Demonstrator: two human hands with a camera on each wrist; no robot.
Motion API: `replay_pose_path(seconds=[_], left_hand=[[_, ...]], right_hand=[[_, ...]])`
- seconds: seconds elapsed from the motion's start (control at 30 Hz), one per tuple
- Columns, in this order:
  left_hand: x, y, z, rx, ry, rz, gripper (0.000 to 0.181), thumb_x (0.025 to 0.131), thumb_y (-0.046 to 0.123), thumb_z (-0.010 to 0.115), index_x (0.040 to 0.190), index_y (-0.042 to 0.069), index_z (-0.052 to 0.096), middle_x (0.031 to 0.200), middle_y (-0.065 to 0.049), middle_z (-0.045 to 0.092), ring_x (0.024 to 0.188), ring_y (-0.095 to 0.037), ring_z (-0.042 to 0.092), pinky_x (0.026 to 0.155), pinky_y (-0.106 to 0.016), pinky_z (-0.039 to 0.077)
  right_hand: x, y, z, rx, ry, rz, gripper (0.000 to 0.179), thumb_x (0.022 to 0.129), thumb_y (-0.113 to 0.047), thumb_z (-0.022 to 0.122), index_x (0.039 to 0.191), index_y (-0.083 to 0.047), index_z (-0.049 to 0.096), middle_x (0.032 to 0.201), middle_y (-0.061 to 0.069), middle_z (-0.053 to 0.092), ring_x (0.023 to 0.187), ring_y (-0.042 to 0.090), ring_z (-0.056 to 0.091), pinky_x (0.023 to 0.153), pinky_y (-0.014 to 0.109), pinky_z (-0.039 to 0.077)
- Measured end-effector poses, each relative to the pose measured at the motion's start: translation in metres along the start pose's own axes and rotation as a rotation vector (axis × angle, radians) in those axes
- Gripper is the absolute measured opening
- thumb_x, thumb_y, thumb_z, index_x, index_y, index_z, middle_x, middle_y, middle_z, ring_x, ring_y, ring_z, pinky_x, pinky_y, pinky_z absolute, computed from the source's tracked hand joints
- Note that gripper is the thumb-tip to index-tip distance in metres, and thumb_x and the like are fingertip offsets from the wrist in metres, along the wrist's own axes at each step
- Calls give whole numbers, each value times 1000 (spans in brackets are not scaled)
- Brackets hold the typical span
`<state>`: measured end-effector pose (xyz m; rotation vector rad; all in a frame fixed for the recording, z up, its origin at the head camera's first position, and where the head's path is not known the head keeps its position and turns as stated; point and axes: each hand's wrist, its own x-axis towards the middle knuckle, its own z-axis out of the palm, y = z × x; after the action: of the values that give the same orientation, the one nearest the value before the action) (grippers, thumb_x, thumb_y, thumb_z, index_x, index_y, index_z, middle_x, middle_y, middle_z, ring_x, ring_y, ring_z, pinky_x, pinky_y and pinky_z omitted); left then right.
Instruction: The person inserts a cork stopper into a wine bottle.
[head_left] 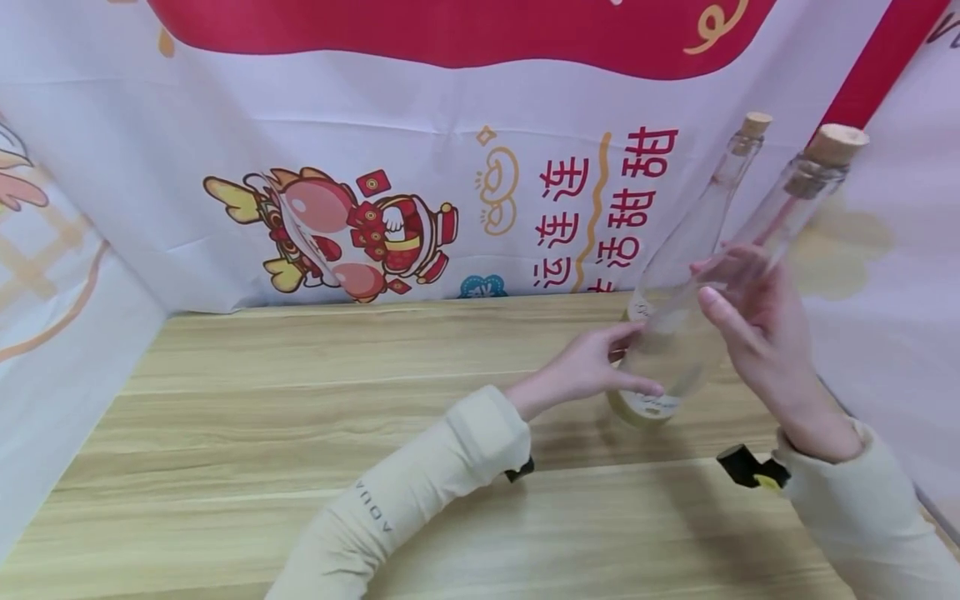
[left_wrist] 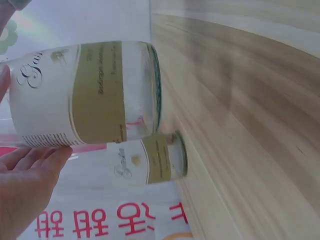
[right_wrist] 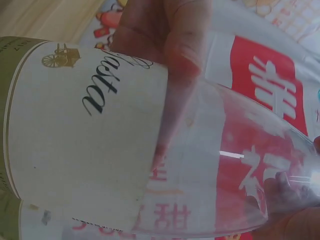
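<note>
A clear glass wine bottle (head_left: 675, 346) with a cork (head_left: 838, 145) leans to the right between my hands. My right hand (head_left: 772, 325) grips it below the neck. Around its lower body, near the cream and olive label (left_wrist: 95, 95), my left hand (head_left: 581, 367) holds it with thumb and fingers on either side. Its base looks lifted off the table in the left wrist view. Just behind stands a second corked bottle (head_left: 688, 237), partly hidden by the first; its similar label (left_wrist: 147, 160) shows in the left wrist view.
The wood-grain table (head_left: 300, 417) runs up to a printed cloth backdrop (head_left: 420, 100) with red lettering and a cartoon figure. White cloth (head_left: 892, 350) closes off the right side. Small black devices (head_left: 742, 465) sit at both sleeve cuffs.
</note>
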<state>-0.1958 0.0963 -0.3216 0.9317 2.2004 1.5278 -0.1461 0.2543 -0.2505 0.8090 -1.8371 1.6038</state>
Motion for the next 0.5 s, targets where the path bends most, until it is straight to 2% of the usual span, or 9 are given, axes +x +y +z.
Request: replay_pose_path(seconds=[0.1,0.27,0.33,0.43,0.5], left_hand=[[15,3,10,-7,13,-2,82,67,21,81,137,12,40,138,-1,43,121,-11,45,95,-14,38],[39,11,28,22,48,-2,75,68,23,81,134,16,46,134,5,48,115,-6,50,90,-10,40],[47,15,35,31,63,2,71,69,22,80,132,16,48,131,6,50,112,-5,51,87,-9,41],[57,18,46,95,94,15,66,70,24,79,130,17,51,126,8,54,107,-1,54,82,-6,42],[64,18,52,175,130,26,62,71,27,78,128,18,54,121,9,58,100,2,56,78,-4,42]], right_hand=[[1,4,-15,-17,43,24,37,84,13,49,118,0,43,99,3,62,93,12,58,78,14,46],[1,10,-40,-94,96,49,33,85,8,54,115,0,43,99,3,62,91,12,60,81,12,47],[1,12,-49,-193,124,56,33,85,5,56,116,-1,44,99,0,63,90,10,60,81,12,47],[0,17,-60,-204,184,93,35,85,6,56,117,-1,44,97,-1,63,91,10,59,82,11,47],[0,21,-66,-239,228,133,35,85,6,55,117,-4,44,96,-2,62,93,10,57,82,11,46]])
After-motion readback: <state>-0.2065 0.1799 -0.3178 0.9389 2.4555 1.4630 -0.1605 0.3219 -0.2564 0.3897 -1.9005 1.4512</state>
